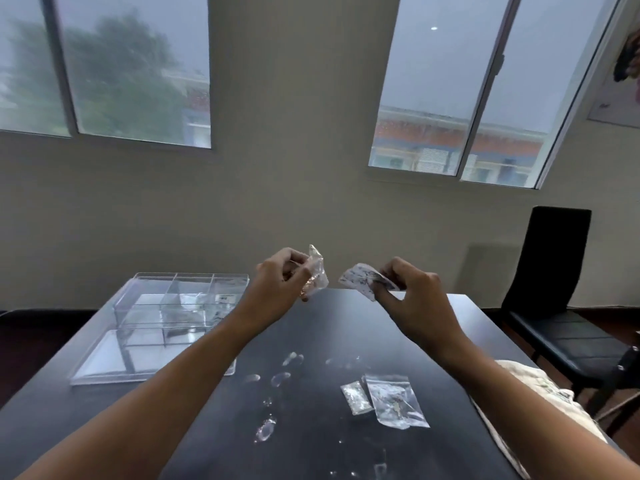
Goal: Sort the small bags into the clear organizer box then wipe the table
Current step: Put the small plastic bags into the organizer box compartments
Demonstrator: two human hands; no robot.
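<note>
Both hands are raised above the far middle of the black table (311, 341). My left hand (277, 282) pinches a small clear bag (317, 273) with something copper-coloured inside. My right hand (412, 289) grips a small clear bag with dark contents (360, 280). The two bags are held apart. The clear organizer box (180, 303), divided into compartments, stands at the far left of the table; a few compartments hold bags. Its flat clear lid (114, 358) lies in front of it. Two more small bags, one narrow (356, 397) and one wider (394, 403), lie at the near right.
Wet smears and droplets (273, 403) dot the table's middle. A pale cloth (530, 386) lies at the right edge under my right forearm. A black chair (554, 299) stands to the right. The wall with two windows is behind the table.
</note>
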